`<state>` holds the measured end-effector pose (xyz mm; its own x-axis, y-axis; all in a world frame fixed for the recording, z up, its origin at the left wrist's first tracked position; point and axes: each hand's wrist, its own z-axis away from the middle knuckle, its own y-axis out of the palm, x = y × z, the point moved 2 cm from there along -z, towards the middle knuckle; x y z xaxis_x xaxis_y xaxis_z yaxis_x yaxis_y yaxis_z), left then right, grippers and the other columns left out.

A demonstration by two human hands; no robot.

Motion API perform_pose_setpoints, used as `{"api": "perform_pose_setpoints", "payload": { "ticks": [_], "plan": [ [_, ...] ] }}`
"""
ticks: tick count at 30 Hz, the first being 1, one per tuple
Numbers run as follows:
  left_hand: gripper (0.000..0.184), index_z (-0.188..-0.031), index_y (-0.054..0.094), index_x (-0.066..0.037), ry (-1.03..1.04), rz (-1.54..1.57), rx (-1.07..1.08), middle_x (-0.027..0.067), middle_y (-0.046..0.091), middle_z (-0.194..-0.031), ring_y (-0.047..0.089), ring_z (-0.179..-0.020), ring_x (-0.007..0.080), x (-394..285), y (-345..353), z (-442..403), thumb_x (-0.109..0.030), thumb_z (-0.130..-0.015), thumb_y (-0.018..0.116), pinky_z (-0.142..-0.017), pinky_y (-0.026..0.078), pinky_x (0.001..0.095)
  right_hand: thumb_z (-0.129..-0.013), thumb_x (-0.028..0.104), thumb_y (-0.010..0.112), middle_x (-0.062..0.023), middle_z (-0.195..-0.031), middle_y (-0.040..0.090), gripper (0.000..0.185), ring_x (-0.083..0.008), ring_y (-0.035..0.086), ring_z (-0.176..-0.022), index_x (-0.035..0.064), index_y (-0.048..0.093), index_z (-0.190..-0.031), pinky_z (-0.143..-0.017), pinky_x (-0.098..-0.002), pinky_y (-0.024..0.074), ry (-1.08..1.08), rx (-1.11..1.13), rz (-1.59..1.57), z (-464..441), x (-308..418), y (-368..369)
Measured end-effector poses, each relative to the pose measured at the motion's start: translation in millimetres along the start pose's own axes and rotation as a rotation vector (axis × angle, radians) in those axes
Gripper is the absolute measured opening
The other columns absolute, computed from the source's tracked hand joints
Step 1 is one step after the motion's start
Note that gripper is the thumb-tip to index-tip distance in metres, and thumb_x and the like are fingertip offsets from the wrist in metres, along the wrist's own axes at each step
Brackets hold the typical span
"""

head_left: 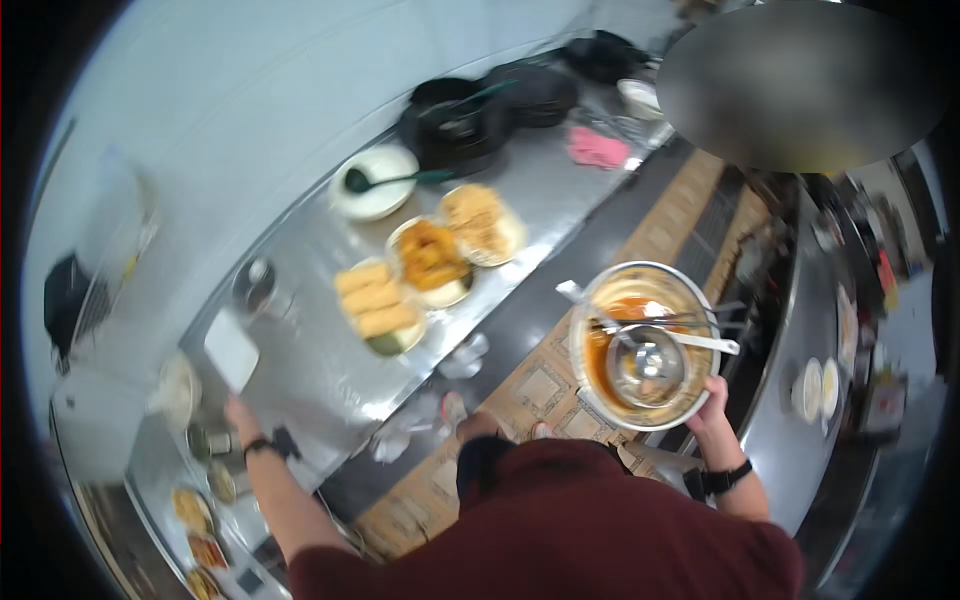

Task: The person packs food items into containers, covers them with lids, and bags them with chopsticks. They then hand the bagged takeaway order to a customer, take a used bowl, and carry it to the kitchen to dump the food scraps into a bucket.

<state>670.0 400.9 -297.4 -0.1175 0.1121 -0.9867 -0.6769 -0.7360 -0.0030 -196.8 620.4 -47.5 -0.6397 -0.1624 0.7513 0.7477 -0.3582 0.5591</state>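
My right hand (710, 402) is closed on the rim of a large white bowl (577, 385), held over the aisle. Orange-red sauce (598, 350) coats the inside of the bowl. A big metal ladle (648, 370) lies in it, with its white handle across the rim, beside thin sticks like chopsticks and a pale flat-ended utensil (573, 291). My left hand (240, 415) reaches over the steel counter (300, 370) at the lower corner of a white, flat, rectangular piece (231, 350). Its fingers are small and blurred, so their grip is unclear.
Plates of rolls (378, 300), fried rings (428, 255) and noodle-like food (475, 220) stand on the counter. Behind them are a white bowl (365, 205) with a green ladle (400, 180), black pans (455, 130) and a pink cloth (598, 147). Another counter (780, 410) runs along the right.
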Motion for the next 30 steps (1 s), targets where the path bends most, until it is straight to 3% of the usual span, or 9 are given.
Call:
{"api": "perform_pose_setpoints", "payload": {
  "ticks": [3, 5, 7, 9, 15, 18, 20, 26, 30],
  "plan": [
    [0.02, -0.086, 0.063, -0.006, 0.252, -1.464, 0.01, 0.0139, 0.062, -0.083, 0.06, -0.075, 0.0307, -9.8, -25.6, -9.1, -0.02, -0.078, 0.051, -0.062, 0.047, 0.0393, -0.067, 0.032, 0.05, -0.0138, -0.117, 0.049, 0.064, -0.0304, 0.048, -0.106, -0.001, 0.041, -0.12, -0.094, -0.0426, 0.037, -0.169, -0.088, 0.033, 1.0, -11.3, 33.8],
    [0.018, -0.077, 0.065, -0.006, 0.168, -1.706, -0.108, 0.015, 0.063, -0.08, 0.062, -0.076, 0.0304, -25.9, -19.1, 7.5, -0.018, -0.075, 0.053, -0.062, 0.048, 0.0404, -0.067, 0.035, 0.051, -0.0126, -0.125, 0.042, 0.067, -0.03, 0.042, -0.114, 0.0073, 0.037, -0.126, -0.095, -0.0465, 0.0342, -0.221, -0.149, -0.075, 2.7, -21.5, 52.5],
    [0.018, -0.065, 0.061, 0.003, 0.512, -1.776, -0.155, 0.0164, 0.062, -0.068, 0.062, -0.063, 0.0272, -6.1, -20.8, 20.4, -0.011, -0.072, 0.053, -0.054, 0.046, 0.0382, -0.066, 0.032, 0.056, -0.0132, -0.126, 0.041, 0.067, -0.0312, 0.042, -0.114, 0.0083, 0.036, -0.126, -0.093, -0.047, 0.0374, -0.183, -0.077, -0.147, 4.9, -26.8, 58.8],
    [0.028, -0.074, 0.059, 0.008, 0.2, -0.771, -0.353, 0.0216, 0.061, -0.072, 0.06, -0.069, 0.0354, -13.2, -22.6, 58.6, -0.02, -0.07, 0.058, -0.065, 0.046, 0.0395, -0.066, 0.031, 0.056, -0.0131, -0.125, 0.042, 0.067, -0.0316, 0.043, -0.112, 0.0071, 0.036, -0.126, -0.089, -0.0477, 0.0409, -0.18, -0.023, -0.157, 5.7, -27.1, 73.1],
    [0.04, -0.095, 0.053, 0.009, 0.305, -0.829, -0.451, 0.0189, 0.06, -0.082, 0.06, -0.063, 0.03, -27.0, -38.9, 74.0, -0.024, -0.073, 0.059, -0.058, 0.049, 0.0374, -0.067, 0.03, 0.057, -0.013, -0.123, 0.043, 0.067, -0.0315, 0.045, -0.11, 0.0057, 0.035, -0.126, -0.088, -0.0479, 0.0428, -0.228, -0.039, -0.135, 2.5, -21.6, 112.2],
    [0.03, -0.09, 0.055, 0.007, -0.131, -0.398, -0.239, 0.0158, 0.059, -0.077, 0.06, -0.065, 0.024, -46.6, -34.7, 59.0, -0.019, -0.074, 0.057, -0.056, 0.05, 0.0315, -0.068, 0.03, 0.056, -0.0135, -0.124, 0.043, 0.066, -0.0318, 0.044, -0.111, 0.0057, 0.035, -0.126, -0.089, -0.0479, 0.0418, -0.138, 0.123, -0.15, -4.6, -13.8, 108.5],
    [0.025, -0.086, 0.055, 0.006, -0.149, -0.123, -0.069, 0.014, 0.058, -0.074, 0.059, -0.064, 0.0206, -17.6, -49.2, 43.3, -0.014, -0.072, 0.057, -0.054, 0.051, 0.0277, -0.066, 0.032, 0.053, -0.0123, -0.124, 0.043, 0.067, -0.0304, 0.044, -0.112, 0.0064, 0.036, -0.125, -0.092, -0.0472, 0.0379, -0.25, -0.105, -0.143, -5.1, -16.0, 118.1],
    [0.023, -0.101, 0.051, 0.003, -0.248, 0.115, 0.02, 0.0136, 0.055, -0.101, 0.054, -0.092, 0.0249, -8.4, -67.5, 105.9, -0.01, -0.082, 0.049, -0.078, 0.046, 0.0366, -0.066, 0.03, 0.049, -0.0158, -0.117, 0.048, 0.062, -0.0293, 0.049, -0.105, -0.0012, 0.042, -0.119, -0.091, -0.0417, 0.0395, -0.306, -0.298, -0.055, -5.2, -19.0, 86.9],
    [0.026, -0.104, 0.045, 0.004, -0.192, 0.226, 0.048, 0.0204, 0.049, -0.105, 0.05, -0.097, 0.03, 8.1, -105.6, 142.9, -0.006, -0.08, 0.049, -0.081, 0.047, 0.0381, -0.063, 0.032, 0.054, -0.0169, -0.119, 0.047, 0.07, -0.0302, 0.048, -0.106, 0.0006, 0.038, -0.123, -0.093, -0.0422, 0.0382, -0.226, 0.071, -0.199, -9.1, -17.9, 93.8]
  ]
}}
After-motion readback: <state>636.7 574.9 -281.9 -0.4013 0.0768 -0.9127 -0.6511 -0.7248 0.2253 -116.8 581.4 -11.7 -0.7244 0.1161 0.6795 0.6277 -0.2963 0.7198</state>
